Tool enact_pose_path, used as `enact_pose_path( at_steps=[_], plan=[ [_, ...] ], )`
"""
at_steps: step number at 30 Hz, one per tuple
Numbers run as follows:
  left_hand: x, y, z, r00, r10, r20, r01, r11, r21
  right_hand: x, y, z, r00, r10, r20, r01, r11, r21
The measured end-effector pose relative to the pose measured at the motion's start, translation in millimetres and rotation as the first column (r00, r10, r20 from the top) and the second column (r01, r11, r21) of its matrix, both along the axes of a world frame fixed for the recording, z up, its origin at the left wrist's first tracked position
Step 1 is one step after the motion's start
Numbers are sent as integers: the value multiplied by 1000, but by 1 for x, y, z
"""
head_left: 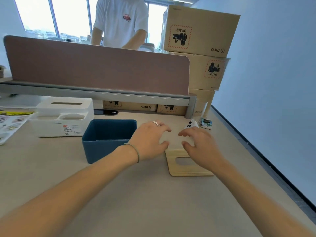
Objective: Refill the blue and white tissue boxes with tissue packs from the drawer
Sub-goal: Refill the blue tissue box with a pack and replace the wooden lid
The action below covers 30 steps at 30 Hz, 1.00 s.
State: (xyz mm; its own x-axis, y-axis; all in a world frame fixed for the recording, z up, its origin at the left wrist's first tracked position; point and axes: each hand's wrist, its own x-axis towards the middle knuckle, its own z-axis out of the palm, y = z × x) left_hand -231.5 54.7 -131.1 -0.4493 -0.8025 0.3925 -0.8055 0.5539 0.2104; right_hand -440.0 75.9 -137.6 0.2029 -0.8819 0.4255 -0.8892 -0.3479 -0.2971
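The blue tissue box (102,144) stands open-topped on the desk, with no lid on it and its inside in shadow. Its wooden lid (184,166), with an oval slot, lies flat on the desk to the right of the box. My left hand (150,141) hovers between the box and the lid, fingers spread, holding nothing. My right hand (201,147) is over the lid's far edge, fingers apart and empty. The white tissue box (65,115), with its slotted lid on and side compartments, stands behind and left of the blue one. No tissue pack or drawer is in view.
A brown desk divider (95,69) runs across the back. Stacked cardboard cartons (200,41) stand at the back right. A small white device (190,124) and a small printed box (206,124) lie just beyond my right hand. A person in a white shirt (119,23) stands behind the divider. Printed papers (10,122) lie at the left.
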Motion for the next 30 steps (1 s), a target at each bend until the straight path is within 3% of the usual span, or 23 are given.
enact_pose_path(
  at_steps=[4,15,30],
  plan=[
    [39,2,15,996,84,-20,-84,997,1,33,-7,19,996,12,91,-11,1000,-16],
    [168,32,29,944,330,-31,-330,944,-2,176,-16,37,978,195,76,-196,981,0],
    [340,91,25,783,620,51,-622,781,58,364,-2,31,844,532,68,-534,845,23]
  ],
)
